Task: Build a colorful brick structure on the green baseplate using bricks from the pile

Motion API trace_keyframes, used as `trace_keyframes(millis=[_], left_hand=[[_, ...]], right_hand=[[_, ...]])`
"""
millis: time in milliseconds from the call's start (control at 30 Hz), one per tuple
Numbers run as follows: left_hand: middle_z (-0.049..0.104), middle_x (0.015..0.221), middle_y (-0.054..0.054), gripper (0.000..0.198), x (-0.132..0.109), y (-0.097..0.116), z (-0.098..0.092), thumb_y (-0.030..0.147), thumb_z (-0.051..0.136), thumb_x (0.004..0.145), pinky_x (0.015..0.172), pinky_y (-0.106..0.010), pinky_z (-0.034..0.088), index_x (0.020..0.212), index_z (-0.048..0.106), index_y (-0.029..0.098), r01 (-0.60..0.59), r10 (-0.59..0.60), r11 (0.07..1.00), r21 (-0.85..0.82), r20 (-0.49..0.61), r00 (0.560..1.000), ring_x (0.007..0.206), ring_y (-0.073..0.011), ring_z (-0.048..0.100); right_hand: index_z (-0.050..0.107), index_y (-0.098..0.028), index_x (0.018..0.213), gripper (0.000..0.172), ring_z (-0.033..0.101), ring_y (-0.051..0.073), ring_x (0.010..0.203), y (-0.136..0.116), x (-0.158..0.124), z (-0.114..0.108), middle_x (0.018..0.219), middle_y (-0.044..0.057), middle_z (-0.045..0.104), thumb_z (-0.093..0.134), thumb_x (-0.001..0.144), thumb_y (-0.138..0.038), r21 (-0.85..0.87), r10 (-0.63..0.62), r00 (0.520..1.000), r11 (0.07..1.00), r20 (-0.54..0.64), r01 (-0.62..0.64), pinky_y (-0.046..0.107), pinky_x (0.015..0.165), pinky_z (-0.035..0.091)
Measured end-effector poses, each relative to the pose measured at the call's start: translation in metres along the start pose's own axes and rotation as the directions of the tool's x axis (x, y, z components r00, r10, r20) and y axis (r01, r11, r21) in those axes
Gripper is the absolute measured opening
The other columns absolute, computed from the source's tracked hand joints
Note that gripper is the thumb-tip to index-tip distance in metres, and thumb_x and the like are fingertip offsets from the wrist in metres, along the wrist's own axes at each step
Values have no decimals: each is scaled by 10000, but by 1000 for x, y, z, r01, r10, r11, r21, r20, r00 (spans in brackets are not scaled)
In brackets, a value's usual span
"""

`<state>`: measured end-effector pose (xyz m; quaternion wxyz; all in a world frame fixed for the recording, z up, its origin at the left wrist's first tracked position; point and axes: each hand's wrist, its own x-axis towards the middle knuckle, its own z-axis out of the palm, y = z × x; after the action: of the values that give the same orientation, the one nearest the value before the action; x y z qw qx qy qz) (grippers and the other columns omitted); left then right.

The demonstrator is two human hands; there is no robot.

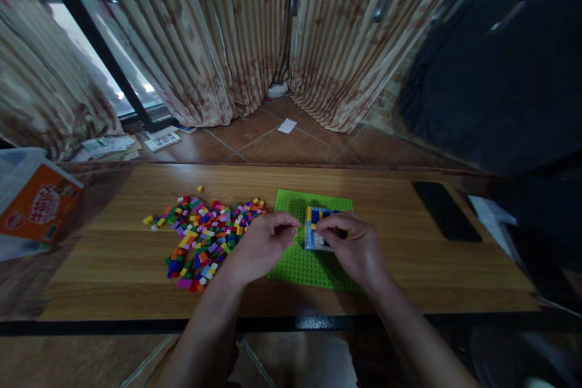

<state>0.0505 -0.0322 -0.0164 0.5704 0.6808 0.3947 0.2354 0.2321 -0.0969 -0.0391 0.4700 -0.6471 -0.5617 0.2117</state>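
A green studded baseplate (291, 273) lies on the wooden table. On it stands a low block build (310, 236) with blue, yellow, white and grey bricks; its right part is hidden under my right hand. My left hand (268, 245) is closed in a pinch just left of the build, with a small yellow brick (296, 232) at its fingertips. My right hand (357, 245) reaches over the build, its thumb and forefinger pressed together at the top of the bricks. Whatever sits between those fingers is too small to make out.
A loose heap of small coloured bricks (204, 233) spreads to the left of the baseplate. A black phone (446, 211) lies on the right of the table (400, 273). A plastic box with an orange label (39, 203) is at the far left. Curtains (218, 42) hang behind.
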Motion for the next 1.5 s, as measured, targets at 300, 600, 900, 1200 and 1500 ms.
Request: trace_keyframes(millis=[300, 600, 900, 1200, 1500], left_hand=[[722, 895, -20, 284, 0, -9, 14, 237, 532, 869, 725, -272, 463, 1089, 709, 208, -41, 35, 995, 92, 61, 998, 800, -164, 634], [728, 889, -20, 309, -1, -5, 14, 207, 520, 872, 715, -269, 468, 1120, 704, 203, -53, 46, 993, 109, 68, 997, 778, -157, 638], [726, 870, 1, 317, -1, -2, 14, 162, 483, 882, 735, -258, 474, 1086, 718, 220, -136, 127, 974, 184, 57, 990, 767, -141, 637], [715, 864, -7, 316, -3, 0, 13, 166, 497, 876, 717, -261, 467, 1105, 710, 213, -123, 112, 969, 212, 62, 992, 757, -141, 625], [710, 826, -31, 249, 0, -3, 9, 218, 542, 848, 680, -262, 470, 1027, 701, 150, -17, 24, 993, 119, -54, 998, 737, -156, 628]], right_hand=[[756, -242, 825, 149, 622, 183, 825, -2, -1, -1, 814, 15, 727, 664, 820, -126, -157, -177, 984, 972, 3, 175, 307, 750, 483], [754, -229, 842, 177, 619, 203, 872, -6, 2, -4, 859, 35, 726, 621, 847, -113, -234, -199, 977, 949, 76, 212, 340, 794, 502], [748, -227, 826, 227, 608, 206, 871, -9, 5, -9, 864, 37, 719, 580, 863, -79, -246, -243, 952, 926, 186, 285, 348, 797, 496], [726, -231, 770, 183, 617, 194, 851, -7, 5, -5, 840, 25, 709, 617, 798, -86, -217, -154, 986, 962, 61, 164, 340, 795, 489], [694, -225, 751, 69, 596, 197, 774, -8, 8, -4, 790, 25, 675, 647, 802, -233, -189, -30, 1000, 982, -2, 29, 346, 726, 460]])
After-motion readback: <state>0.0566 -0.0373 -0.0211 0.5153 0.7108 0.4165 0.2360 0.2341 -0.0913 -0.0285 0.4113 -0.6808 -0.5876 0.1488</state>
